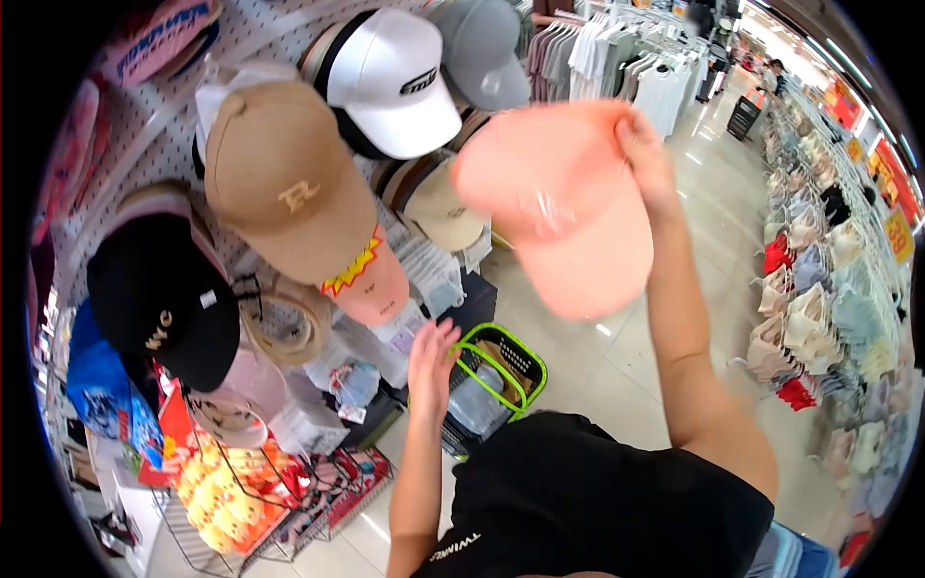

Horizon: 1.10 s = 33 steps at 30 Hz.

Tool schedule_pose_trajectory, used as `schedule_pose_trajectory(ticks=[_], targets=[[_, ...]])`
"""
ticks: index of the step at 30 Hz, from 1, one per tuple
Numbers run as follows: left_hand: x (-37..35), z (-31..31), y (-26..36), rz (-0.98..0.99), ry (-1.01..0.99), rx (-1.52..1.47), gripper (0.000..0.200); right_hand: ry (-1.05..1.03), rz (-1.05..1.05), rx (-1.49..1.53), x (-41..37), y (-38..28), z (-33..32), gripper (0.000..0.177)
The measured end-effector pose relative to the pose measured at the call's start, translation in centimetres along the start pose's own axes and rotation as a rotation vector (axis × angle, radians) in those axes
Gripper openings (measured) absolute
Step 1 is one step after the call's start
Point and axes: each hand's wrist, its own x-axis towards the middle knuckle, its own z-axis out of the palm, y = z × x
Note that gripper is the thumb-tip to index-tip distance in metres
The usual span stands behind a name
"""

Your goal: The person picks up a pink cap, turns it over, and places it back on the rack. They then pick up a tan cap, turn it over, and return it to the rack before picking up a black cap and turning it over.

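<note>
A pink cap (568, 207) hangs from my right hand (644, 159), which is closed on the cap's upper edge, the brim pointing down below and to the left of the grip. My left hand (434, 356), fingers loosely spread and holding nothing, is raised beside the green-rimmed basket (528, 361), near caps on the pegboard rack (159, 130).

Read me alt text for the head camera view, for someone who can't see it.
In a shop aisle, a person's right hand holds up a pink cap beside a tan cap, a white cap and a black cap on display. The left hand is open near a green-rimmed basket, and hanging bras line the far side.
</note>
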Motion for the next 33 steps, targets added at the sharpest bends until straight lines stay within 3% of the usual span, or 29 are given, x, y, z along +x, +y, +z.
schedule_pose_trajectory(ticks=[4,5,7,9,14,18,22,24,26,28,31,33], targets=[[2.6,3.7,0.5,0.019,-0.303,-0.386,0.061,-0.103,0.186,0.364,-8.4,9.6,1.0,0.035],[1.8,5.1,1.9,-0.100,-0.188,-0.358,0.059,-0.050,0.246,0.394,-10.2,11.2,1.3,0.035],[1.4,5.2,1.9,-0.071,-0.208,-0.353,0.057,0.012,0.305,0.424,-12.9,12.0,2.1,0.036],[0.8,5.7,2.5,0.038,-0.228,-0.281,0.053,0.152,0.436,0.538,-14.9,12.1,2.4,0.035],[2.4,2.4,0.5,0.006,-0.330,-0.080,0.066,0.198,0.524,0.410,-17.1,12.3,-1.2,0.029],[4.6,5.9,3.4,-0.010,-0.346,0.200,0.049,0.207,0.561,0.412,-16.1,14.3,-4.5,0.024],[8.3,9.0,3.3,-0.037,-0.238,0.348,0.036,0.108,0.598,0.476,-11.3,17.4,-8.5,0.025],[10.9,12.2,3.1,0.057,-0.186,0.340,0.032,0.000,0.578,0.466,-6.8,17.2,-10.4,0.027],[13.2,14.9,2.9,0.171,-0.066,0.558,0.028,-0.081,0.581,0.371,-3.2,17.0,-12.5,0.033],[15.6,18.4,3.0,0.217,0.003,0.596,0.026,-0.256,0.561,0.412,1.3,16.5,-15.7,0.044],[19.4,23.4,5.4,0.338,0.024,0.584,0.026,-0.354,0.432,0.329,9.3,15.2,-18.7,0.038],[21.8,26.5,7.4,0.567,0.009,0.659,0.027,-0.424,0.287,0.177,14.8,13.7,-19.1,0.039]])
